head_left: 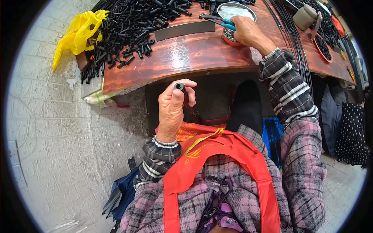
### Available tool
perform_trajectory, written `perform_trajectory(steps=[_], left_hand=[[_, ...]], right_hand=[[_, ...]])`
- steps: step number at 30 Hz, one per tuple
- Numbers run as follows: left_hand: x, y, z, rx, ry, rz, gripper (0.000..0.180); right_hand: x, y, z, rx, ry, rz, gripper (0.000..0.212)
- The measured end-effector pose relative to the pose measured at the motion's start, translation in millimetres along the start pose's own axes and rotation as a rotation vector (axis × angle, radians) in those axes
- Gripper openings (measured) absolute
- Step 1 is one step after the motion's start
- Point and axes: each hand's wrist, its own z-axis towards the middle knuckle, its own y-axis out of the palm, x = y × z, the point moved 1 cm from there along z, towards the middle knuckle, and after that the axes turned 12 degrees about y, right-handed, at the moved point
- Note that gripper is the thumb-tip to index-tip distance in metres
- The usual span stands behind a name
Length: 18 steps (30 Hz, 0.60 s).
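My left hand (170,112) is raised in front of the table edge, its thumb and fingers closed round a short black tubular part (179,86) whose hollow round end faces up. Over the table, my right hand (250,33) grips a pair of pliers (228,25) with blue handles and dark jaws pointing left. The fingertips of that hand are partly hidden. Right below them stands a small red bowl (229,42) holding many tiny metal pieces. Behind the pliers is a round dish (254,17) of thin white sticks.
A large heap of black tubular parts (132,27) covers the table's left, beside a yellow plastic bag (79,35). A flat dark strip (184,31) lies on the red-brown tabletop (155,62). Long black rods (297,50), a grey cup (305,17) and a red dish (323,48) are at right.
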Motion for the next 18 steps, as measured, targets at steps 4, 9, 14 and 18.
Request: perform_trajectory(steps=[4, 9, 14, 18], left_hand=[[-1.2, -1.8, 0.1, 0.053, -0.002, -0.04, 0.057], [-1.9, -2.4, -3.6, 0.073, -0.034, -0.035, 0.056], [-2.5, -0.6, -3.9, 0.071, -0.042, -0.047, 0.055], [-3.9, 2.1, 0.5, 0.089, -0.005, -0.108, 0.051]], right_hand=[[4.7, 0.4, 3.1, 0.009, -0.017, 0.009, 0.016], [8.7, -3.5, 7.1, -0.017, 0.023, 0.083, 0.019], [2.1, -0.5, 2.1, 0.007, -0.004, 0.097, 0.017], [-2.2, 1.1, 1.3, -0.003, -0.032, 0.059, 0.014]])
